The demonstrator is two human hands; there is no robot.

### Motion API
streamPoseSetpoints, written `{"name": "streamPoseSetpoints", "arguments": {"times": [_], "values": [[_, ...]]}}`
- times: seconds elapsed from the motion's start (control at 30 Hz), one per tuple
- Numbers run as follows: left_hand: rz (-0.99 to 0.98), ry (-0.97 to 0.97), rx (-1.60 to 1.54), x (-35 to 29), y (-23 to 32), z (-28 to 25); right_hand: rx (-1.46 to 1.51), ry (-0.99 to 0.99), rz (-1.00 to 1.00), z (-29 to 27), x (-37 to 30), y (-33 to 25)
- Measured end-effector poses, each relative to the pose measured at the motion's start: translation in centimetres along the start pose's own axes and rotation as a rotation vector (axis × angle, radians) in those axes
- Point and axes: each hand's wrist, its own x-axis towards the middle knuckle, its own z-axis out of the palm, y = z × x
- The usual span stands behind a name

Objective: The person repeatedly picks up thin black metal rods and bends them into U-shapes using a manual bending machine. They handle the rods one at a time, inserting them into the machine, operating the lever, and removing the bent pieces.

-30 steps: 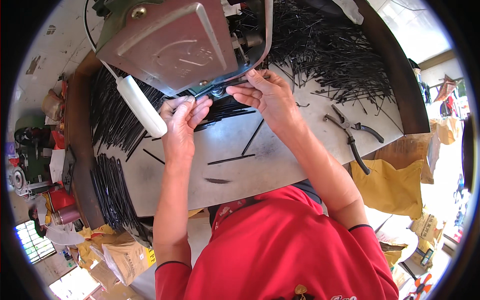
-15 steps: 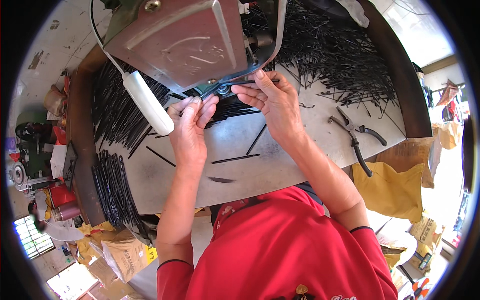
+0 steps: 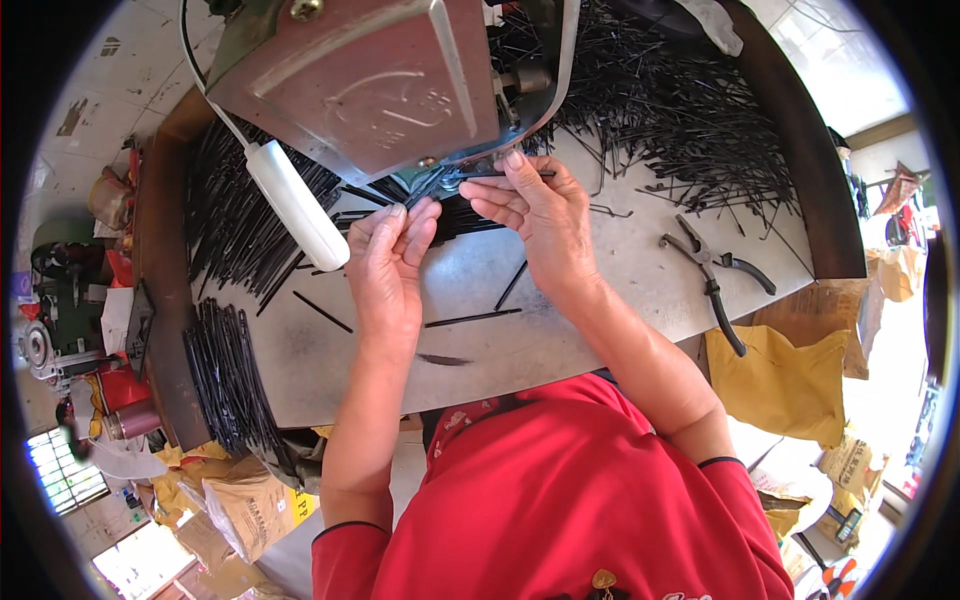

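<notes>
Both my hands are raised at the lower end of a machine with a maroon cover [image 3: 365,95]. My left hand [image 3: 390,260] pinches a thin black rod [image 3: 428,186] between thumb and fingers, its far end slanting up under the machine head. My right hand [image 3: 548,215] is closed, thumb against fingers, on another dark rod [image 3: 485,175] that lies level toward the machine's working point. The machine and my fingers partly hide where the two rods meet, so I cannot tell whether they are joined.
Black rods lie in a pile [image 3: 235,210] at left, a bundle [image 3: 228,375] at front left and a tangled heap [image 3: 680,110] at far right. A white lamp [image 3: 297,205] hangs beside my left hand. Pliers [image 3: 708,262] lie on the metal table [image 3: 500,350], which has raised brown side walls.
My right hand has moved slightly left and toward the machine's working point. My left hand has shifted a little right and nearer to me. Both keep their grip.
</notes>
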Motion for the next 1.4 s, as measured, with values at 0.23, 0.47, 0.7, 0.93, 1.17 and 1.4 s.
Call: {"name": "streamPoseSetpoints", "arguments": {"times": [0.23,0.47,0.7,0.93,1.17,1.4], "values": [[0.099,-0.027,0.055,-0.4,0.5,0.8,0.045,-0.019,-0.029,0.1,0.2,-0.3],[0.072,-0.038,0.07,0.2,0.3,1.1,0.077,-0.011,-0.035,-0.5,0.8,0.2],[0.098,-0.105,0.265,1.0,2.1,1.3,0.024,-0.096,0.128,-1.4,2.3,-1.7],[0.094,-0.046,0.265,1.2,1.9,1.3,0.094,-0.131,0.11,-1.5,3.3,-1.8],[-0.024,0.017,-0.016,1.9,1.2,0.7,-0.402,-0.171,0.009,-2.2,0.4,-3.2],[-0.01,0.038,-0.054,2.0,2.8,-1.7,-1.813,0.218,-0.612,-9.8,-0.7,-9.7]]}}
